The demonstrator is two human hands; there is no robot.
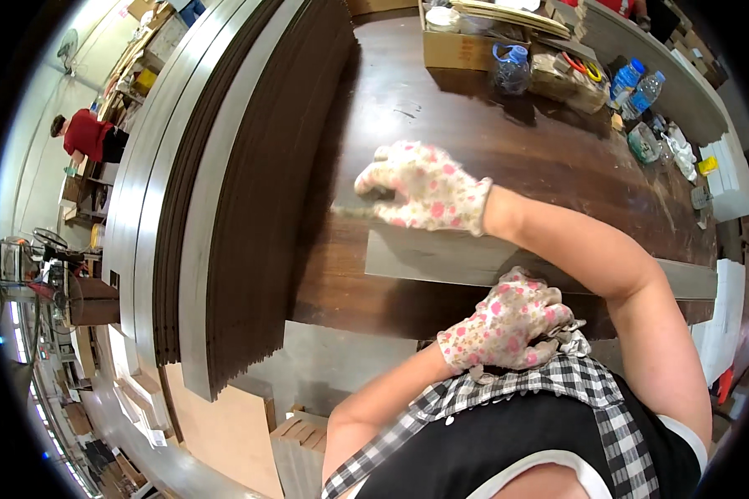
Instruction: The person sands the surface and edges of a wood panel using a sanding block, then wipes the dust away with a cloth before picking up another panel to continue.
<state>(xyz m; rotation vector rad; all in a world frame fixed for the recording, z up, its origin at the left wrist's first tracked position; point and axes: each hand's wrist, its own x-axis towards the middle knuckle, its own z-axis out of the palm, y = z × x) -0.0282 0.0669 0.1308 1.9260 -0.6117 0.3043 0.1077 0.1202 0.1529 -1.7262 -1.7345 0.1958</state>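
A long grey board (pixel 429 254) lies on the brown, glossy table (pixel 416 108) in front of me. My right hand (pixel 429 187), in a white glove with pink flowers, reaches across above the board's left end. Its fingers and thumb are spread apart, slightly blurred, with no object visible between them. Close to my body at the table's front edge is my left hand (pixel 512 320), in a matching glove. Its fingers curl round a crumpled greyish-white rag (pixel 572 339), part of which sticks out on the right.
Tall rows of grey boards (pixel 258 166) stand along the left. At the back are a cardboard box (pixel 458 50), a blue-capped bottle (pixel 512 68), scissors (pixel 591 71) and water bottles (pixel 641 96). Foam sheets (pixel 724 179) stand at the right. A person in red (pixel 87 137) works far left.
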